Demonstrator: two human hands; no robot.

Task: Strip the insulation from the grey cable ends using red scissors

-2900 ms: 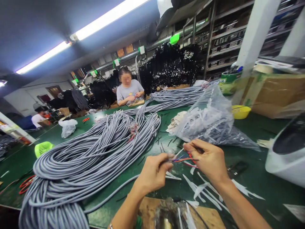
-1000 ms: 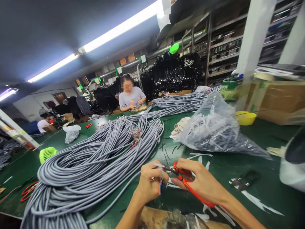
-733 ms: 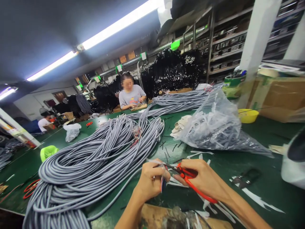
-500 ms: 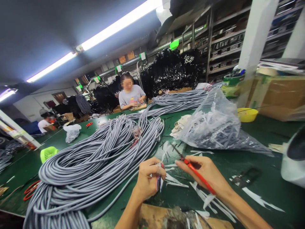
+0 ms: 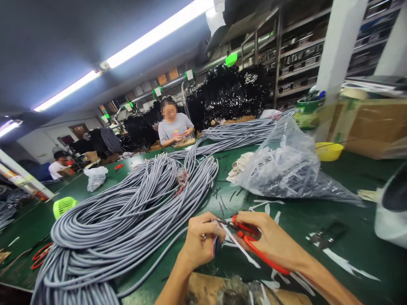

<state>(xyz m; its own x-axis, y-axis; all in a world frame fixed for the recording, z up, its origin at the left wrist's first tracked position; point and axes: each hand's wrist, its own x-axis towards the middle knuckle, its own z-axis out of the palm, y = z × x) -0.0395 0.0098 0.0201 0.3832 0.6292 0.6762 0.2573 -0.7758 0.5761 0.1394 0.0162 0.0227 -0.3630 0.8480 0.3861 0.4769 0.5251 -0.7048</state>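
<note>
My left hand [image 5: 203, 239] is closed around the end of a grey cable [image 5: 159, 264], where a few coloured wires [image 5: 216, 245] show below the fingers. In my right hand [image 5: 270, 239] is a pair of red-handled scissors [image 5: 267, 258], its handles spread apart. The dark blades reach to my left fingertips, and their tips are partly hidden there. A thin white strip [image 5: 243, 250] hangs slantwise by the blades. To the left lies a large coil of grey cables [image 5: 104, 228] with a bunch of bare coloured wire ends [image 5: 182, 182] on it.
A clear plastic bag of white scraps [image 5: 282, 169] stands right of centre, near a yellow bowl [image 5: 329, 151]. Black clippings [image 5: 222, 205] and white strips litter the green table. Another person [image 5: 176, 127] sits across it. A green basket [image 5: 64, 206] stands left.
The scissors have come left to my left hand and their handles have spread. A white strip now slants down by the blades. The co-worker's hands have shifted slightly.
</note>
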